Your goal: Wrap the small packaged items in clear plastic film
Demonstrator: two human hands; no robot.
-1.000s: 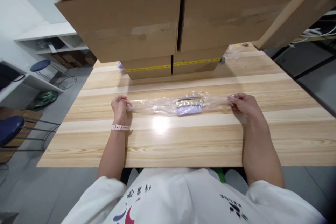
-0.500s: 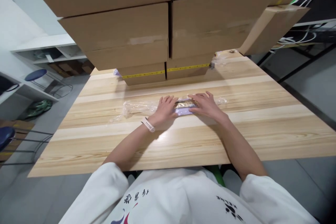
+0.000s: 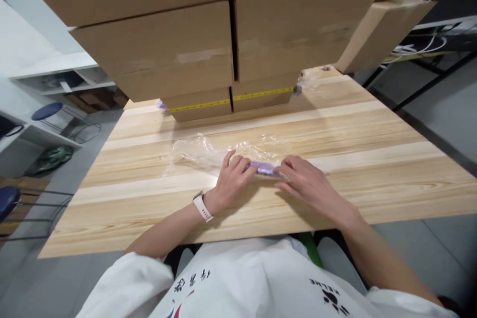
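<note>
A narrow purple packet (image 3: 264,168) lies crosswise on the wooden table, in or against clear plastic wrap (image 3: 201,151). What the packet contains I cannot make out. My left hand (image 3: 235,176), a pale watch on its wrist, has its fingers closed on the packet's left end. At the other end my right hand (image 3: 303,181) grips it with curled fingers. Loose, crinkled wrap spreads on the tabletop beyond both hands and farther out to the left.
Stacked cardboard boxes (image 3: 164,54) stand at the table's far side, a yellow tape measure (image 3: 201,106) running across the lowest ones. A further carton (image 3: 383,35) leans at the right. Stools (image 3: 47,111) and shelving are on the left. The wooden table (image 3: 149,213) ends just before my body.
Both hands have drawn the packet nearer to me. Its gold-coloured strip no longer shows, only purple. The wrap lies more spread out behind it, and my fingers have curled from lying flatter.
</note>
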